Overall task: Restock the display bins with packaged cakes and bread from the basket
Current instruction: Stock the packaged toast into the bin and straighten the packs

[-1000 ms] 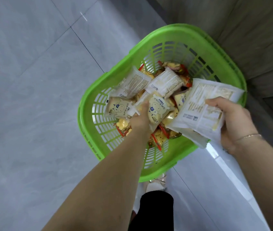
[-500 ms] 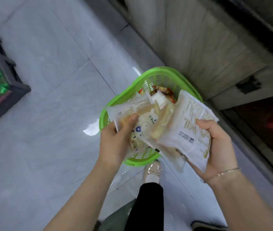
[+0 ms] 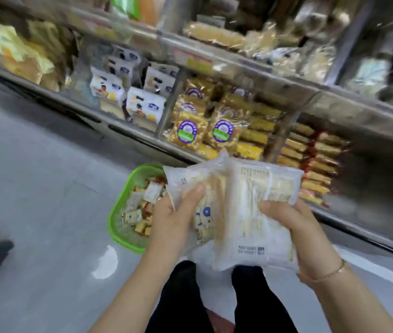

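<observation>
Cake packets (image 3: 250,212) sit bunched between both hands: the left hand (image 3: 173,219) pinches the left ones under its thumb, the right hand (image 3: 294,227) curls round the large one, above the green basket (image 3: 116,227), before the display bins (image 3: 166,111).

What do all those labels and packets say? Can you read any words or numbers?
None can be read.
White packet in the right hand: printed lines and a barcode, blurred.
Cartoon packet in the left hand: blue drawing, no legible text.
Round purple and green stickers on the bin cakes: too blurred.
Shelf price tag: blurred.
</observation>
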`<move>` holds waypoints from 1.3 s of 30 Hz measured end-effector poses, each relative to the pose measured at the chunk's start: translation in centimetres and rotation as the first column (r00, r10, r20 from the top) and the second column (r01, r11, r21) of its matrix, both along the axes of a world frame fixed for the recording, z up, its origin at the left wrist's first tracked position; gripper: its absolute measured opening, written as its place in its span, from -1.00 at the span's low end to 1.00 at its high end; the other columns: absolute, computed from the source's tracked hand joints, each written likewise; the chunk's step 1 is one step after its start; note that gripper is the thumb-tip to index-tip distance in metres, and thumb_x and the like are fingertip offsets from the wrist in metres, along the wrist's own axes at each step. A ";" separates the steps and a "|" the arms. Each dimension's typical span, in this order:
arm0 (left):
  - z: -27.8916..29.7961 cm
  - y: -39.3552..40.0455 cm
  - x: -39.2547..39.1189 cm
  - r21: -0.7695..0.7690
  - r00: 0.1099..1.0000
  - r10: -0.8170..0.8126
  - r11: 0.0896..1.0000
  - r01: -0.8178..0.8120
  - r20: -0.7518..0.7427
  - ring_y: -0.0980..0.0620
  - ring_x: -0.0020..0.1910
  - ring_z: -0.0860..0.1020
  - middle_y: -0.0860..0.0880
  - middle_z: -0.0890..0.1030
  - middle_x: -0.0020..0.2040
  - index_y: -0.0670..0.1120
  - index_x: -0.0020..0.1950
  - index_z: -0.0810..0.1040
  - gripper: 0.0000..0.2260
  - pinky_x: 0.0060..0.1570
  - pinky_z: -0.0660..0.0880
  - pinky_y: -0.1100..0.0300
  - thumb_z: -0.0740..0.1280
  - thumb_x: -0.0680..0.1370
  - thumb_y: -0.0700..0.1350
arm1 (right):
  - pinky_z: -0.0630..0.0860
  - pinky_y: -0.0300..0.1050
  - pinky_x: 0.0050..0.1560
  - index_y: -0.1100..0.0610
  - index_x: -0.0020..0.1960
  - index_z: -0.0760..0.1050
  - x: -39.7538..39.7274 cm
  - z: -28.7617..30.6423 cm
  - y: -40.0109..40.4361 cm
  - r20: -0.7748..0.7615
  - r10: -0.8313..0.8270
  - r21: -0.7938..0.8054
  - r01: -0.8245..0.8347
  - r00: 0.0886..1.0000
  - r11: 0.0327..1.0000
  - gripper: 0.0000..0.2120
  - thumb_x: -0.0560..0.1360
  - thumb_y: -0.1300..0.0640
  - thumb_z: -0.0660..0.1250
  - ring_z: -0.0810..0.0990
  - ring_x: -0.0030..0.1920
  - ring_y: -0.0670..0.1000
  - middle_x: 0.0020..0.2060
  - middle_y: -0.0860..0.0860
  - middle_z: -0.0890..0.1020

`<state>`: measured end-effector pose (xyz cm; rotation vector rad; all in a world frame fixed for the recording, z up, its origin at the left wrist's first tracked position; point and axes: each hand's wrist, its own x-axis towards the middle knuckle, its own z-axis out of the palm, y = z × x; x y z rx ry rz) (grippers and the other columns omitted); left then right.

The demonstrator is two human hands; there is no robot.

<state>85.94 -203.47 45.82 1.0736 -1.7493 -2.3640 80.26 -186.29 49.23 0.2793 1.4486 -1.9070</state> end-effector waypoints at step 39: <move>-12.8 49.8 -19.0 -0.778 0.910 -0.376 0.512 0.364 0.178 -0.26 0.34 0.39 -0.28 0.20 0.48 -0.04 0.45 0.34 -0.60 0.20 0.36 0.12 0.21 0.61 -0.20 | 0.59 0.14 -0.21 0.22 0.15 0.54 -3.1 -11.2 48.2 0.297 -0.847 -0.187 0.897 0.441 0.401 -0.65 0.37 0.17 0.35 0.67 -0.02 0.20 0.01 0.19 0.67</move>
